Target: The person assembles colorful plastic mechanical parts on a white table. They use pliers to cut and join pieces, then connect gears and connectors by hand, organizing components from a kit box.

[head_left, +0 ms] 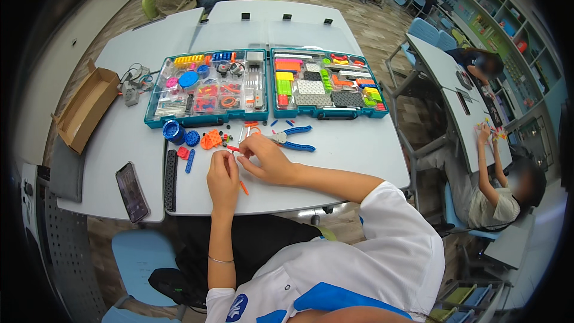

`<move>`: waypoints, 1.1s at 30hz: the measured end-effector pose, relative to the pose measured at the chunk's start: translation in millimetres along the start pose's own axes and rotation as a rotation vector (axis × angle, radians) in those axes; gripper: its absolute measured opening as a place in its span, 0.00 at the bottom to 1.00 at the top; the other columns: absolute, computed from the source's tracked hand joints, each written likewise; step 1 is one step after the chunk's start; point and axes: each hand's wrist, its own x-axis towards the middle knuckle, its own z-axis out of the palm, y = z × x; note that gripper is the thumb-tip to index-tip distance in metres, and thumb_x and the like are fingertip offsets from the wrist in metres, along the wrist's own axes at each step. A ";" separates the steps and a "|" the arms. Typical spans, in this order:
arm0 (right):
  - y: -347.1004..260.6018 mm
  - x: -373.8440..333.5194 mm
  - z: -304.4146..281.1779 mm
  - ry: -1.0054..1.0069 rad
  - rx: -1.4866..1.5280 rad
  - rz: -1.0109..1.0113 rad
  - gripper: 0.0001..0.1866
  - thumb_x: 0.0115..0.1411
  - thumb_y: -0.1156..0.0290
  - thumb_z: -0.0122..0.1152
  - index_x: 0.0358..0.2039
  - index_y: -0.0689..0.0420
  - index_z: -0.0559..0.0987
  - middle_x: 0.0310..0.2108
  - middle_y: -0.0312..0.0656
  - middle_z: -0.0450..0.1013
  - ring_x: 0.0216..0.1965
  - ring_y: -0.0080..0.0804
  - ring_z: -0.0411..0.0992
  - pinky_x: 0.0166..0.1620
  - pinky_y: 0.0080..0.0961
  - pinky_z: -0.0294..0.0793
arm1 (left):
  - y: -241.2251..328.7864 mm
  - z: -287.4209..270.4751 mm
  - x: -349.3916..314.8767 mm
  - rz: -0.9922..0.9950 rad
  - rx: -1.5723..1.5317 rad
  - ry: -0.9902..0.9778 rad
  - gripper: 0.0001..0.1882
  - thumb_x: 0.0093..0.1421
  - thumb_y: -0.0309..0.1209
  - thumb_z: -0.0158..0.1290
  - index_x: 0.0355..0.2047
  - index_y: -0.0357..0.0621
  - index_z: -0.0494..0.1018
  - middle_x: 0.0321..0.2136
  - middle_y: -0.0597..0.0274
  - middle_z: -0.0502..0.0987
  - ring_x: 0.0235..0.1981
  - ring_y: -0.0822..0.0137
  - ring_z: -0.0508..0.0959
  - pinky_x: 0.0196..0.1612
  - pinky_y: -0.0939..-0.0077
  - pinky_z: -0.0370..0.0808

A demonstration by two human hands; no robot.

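Over the near part of the white table, my left hand (223, 182) is closed in a pinch, fingertips pointing away from me. My right hand (268, 161) comes in from the right, its thumb and fingers bent together close to the left fingertips. A small red piece (233, 148) shows by the fingertips; whether it is gripped or lies behind them I cannot tell. What sits inside the pinches is hidden. Below the hands lies a thin orange stick (244, 188). Pliers with blue handles (298, 146) lie just beyond my right hand. Orange perforated parts (210, 139) are beyond my left hand.
Two open teal cases (206, 121) (329, 113) of colourful building parts stand at the back. Left are a blue cylinder (173, 133), blue gear (192, 138), blue strip (190, 161), dark beam (171, 180), phone (131, 192) and cardboard box (88, 107). Another person works at the right table.
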 end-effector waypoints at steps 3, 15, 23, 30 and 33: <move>-1.1 10.1 -7.6 -0.025 -0.064 -0.051 0.16 0.62 0.71 0.63 0.49 0.59 0.75 0.37 0.46 0.73 0.40 0.44 0.71 0.46 0.36 0.69 | 3.6 -2.6 -2.0 0.065 0.045 -0.023 0.04 0.67 0.25 0.49 0.38 0.37 0.68 0.29 0.50 0.74 0.27 0.51 0.76 0.32 0.58 0.71; -43.0 17.6 -30.9 -0.116 0.190 -0.169 0.09 0.66 0.77 0.56 0.46 0.61 0.78 0.37 0.45 0.75 0.36 0.40 0.75 0.39 0.33 0.73 | 73.3 -34.6 -20.2 -0.518 -1.293 -0.405 0.19 0.75 0.39 0.41 0.25 0.50 0.58 0.21 0.71 0.61 0.18 0.81 0.54 0.22 0.83 0.53; -56.3 18.9 -38.0 -0.183 0.197 -0.030 0.09 0.68 0.72 0.58 0.43 0.63 0.79 0.37 0.46 0.77 0.36 0.41 0.76 0.39 0.32 0.74 | 77.8 -32.4 -24.5 -0.605 -1.455 -0.336 0.21 0.74 0.40 0.40 0.22 0.52 0.55 0.18 0.72 0.58 0.16 0.79 0.53 0.21 0.82 0.52; -54.3 36.4 -67.4 -0.523 0.466 0.092 0.13 0.61 0.70 0.69 0.44 0.60 0.80 0.39 0.38 0.77 0.40 0.27 0.75 0.44 0.25 0.75 | 66.8 -44.7 -33.0 -0.500 -1.470 -0.545 0.18 0.74 0.41 0.38 0.27 0.47 0.62 0.14 0.75 0.56 0.15 0.79 0.55 0.21 0.81 0.55; -56.2 39.1 -74.8 -0.534 0.348 -0.022 0.13 0.57 0.69 0.73 0.40 0.61 0.81 0.35 0.38 0.78 0.33 0.25 0.76 0.37 0.22 0.76 | 80.7 -43.1 -34.9 -0.472 -1.157 -0.453 0.22 0.77 0.42 0.37 0.25 0.46 0.61 0.18 0.73 0.59 0.19 0.79 0.57 0.22 0.83 0.54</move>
